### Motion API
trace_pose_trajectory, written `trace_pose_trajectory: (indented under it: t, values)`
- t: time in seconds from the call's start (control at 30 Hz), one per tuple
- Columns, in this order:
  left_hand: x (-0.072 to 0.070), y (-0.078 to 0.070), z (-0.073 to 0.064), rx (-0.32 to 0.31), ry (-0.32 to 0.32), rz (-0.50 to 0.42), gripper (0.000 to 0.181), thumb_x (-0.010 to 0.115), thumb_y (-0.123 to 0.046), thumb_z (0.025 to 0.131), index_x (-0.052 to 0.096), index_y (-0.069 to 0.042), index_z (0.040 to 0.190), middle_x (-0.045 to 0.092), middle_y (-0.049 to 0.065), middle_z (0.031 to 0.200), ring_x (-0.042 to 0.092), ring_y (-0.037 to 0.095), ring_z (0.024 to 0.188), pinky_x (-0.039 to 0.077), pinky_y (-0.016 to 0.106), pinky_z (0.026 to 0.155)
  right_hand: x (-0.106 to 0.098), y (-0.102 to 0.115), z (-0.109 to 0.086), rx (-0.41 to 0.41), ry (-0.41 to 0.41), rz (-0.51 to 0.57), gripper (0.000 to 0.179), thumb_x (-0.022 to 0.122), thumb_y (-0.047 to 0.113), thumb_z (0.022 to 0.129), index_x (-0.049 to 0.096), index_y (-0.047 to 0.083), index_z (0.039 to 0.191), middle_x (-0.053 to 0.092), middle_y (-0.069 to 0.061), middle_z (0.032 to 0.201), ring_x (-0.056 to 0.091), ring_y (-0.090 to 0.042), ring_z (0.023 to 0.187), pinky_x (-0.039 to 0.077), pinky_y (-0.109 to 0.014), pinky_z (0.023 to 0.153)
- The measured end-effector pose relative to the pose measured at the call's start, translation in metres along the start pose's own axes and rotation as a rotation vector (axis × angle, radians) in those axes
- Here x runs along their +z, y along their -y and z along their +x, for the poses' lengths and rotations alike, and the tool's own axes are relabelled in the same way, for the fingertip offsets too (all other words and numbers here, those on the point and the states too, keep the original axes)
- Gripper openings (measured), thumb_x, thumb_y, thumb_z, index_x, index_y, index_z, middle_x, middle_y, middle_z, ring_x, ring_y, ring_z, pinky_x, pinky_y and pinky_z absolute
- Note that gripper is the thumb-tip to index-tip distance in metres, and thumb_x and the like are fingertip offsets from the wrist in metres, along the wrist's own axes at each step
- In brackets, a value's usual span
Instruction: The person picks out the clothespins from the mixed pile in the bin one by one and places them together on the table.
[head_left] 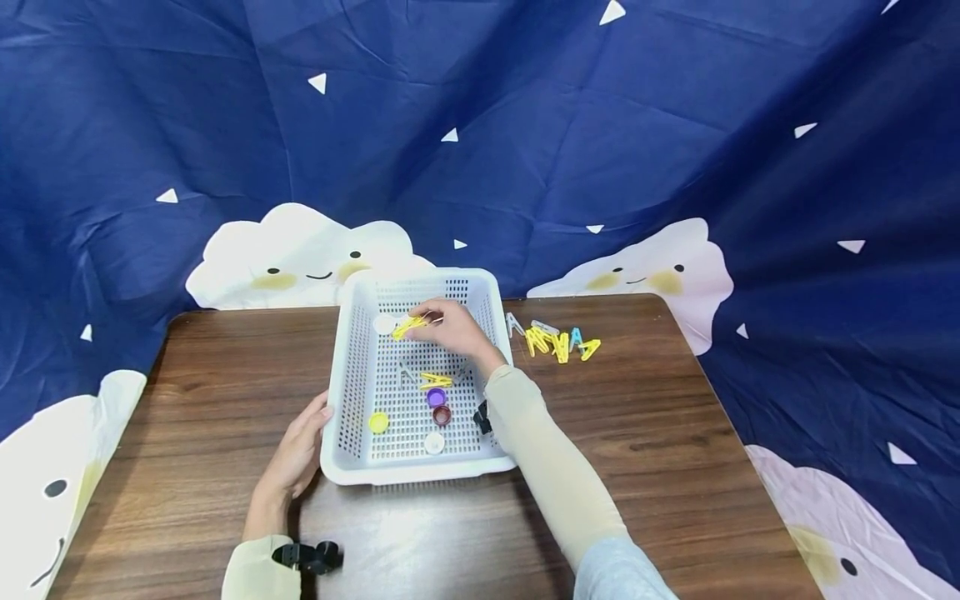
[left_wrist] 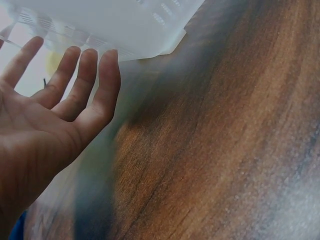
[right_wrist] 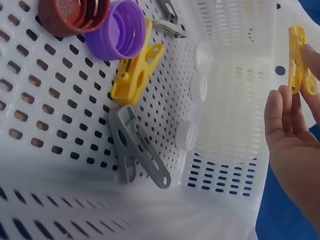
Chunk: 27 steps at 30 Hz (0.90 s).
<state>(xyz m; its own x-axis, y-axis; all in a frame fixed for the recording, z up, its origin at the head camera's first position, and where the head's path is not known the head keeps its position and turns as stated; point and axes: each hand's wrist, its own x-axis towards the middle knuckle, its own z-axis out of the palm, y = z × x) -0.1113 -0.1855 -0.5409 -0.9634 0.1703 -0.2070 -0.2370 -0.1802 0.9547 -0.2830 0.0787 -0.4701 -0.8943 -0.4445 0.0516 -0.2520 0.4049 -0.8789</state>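
Note:
My right hand (head_left: 452, 329) pinches a yellow clothespin (head_left: 407, 327) over the far part of a white perforated plastic basket (head_left: 420, 477). The right wrist view shows this clothespin (right_wrist: 296, 62) between thumb and fingers, above the basket floor. Against the basket's left wall rests my left hand (head_left: 298, 446), its fingers slightly bent and fingertips at the side. Inside the basket lie another yellow clothespin (head_left: 436, 381), a grey clothespin (right_wrist: 137, 145), a purple cap (head_left: 436, 397), a dark red cap (head_left: 442, 415), a yellow cap (head_left: 378, 422) and a white cap (head_left: 434, 442). Farther back sits another white cap (head_left: 385, 323).
Right of the basket, several yellow clothespins (head_left: 561, 347) lie in a loose group on the brown wooden table (head_left: 645, 467), with a blue clothespin (head_left: 575, 338) and a grey clothespin (head_left: 513, 324) among them. A blue curtain (head_left: 480, 125) hangs behind the table.

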Motion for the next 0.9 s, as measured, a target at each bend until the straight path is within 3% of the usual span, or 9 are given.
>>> trace_pose_trajectory:
  t: [0.3,0.57,0.9]
  values:
    - [0.001,0.002,0.0,0.015,0.013,0.0,0.062,0.039,-0.036,0.111,0.023,-0.001,0.159,0.029,0.029,0.158,0.056,0.007,0.12,0.049,0.026,0.094,-0.011,-0.005,-0.005,0.009,-0.089,0.056,0.035,0.082,0.012,0.085,0.074,-0.001,0.116,0.069,-0.009,0.107,0.061,-0.018,0.091,0.05,-0.028,0.084]
    - [-0.001,0.001,0.0,0.012,0.002,0.009,0.062,0.04,-0.037,0.11,0.025,-0.002,0.159,0.037,0.023,0.154,0.056,0.006,0.12,0.048,0.026,0.096,-0.014,-0.005,-0.008,0.003,-0.137,0.062,0.032,0.081,0.01,0.085,0.074,0.0,0.115,0.068,-0.01,0.107,0.061,-0.018,0.091,0.05,-0.027,0.083]
    - [-0.001,0.0,0.0,0.015,0.016,0.02,0.063,0.039,-0.039,0.11,0.024,-0.003,0.16,0.03,0.029,0.157,0.057,0.007,0.119,0.049,0.026,0.095,-0.024,-0.004,-0.014,0.025,-0.185,0.07,0.03,0.081,0.011,0.087,0.074,0.003,0.115,0.065,-0.009,0.108,0.06,-0.019,0.091,0.05,-0.029,0.084]
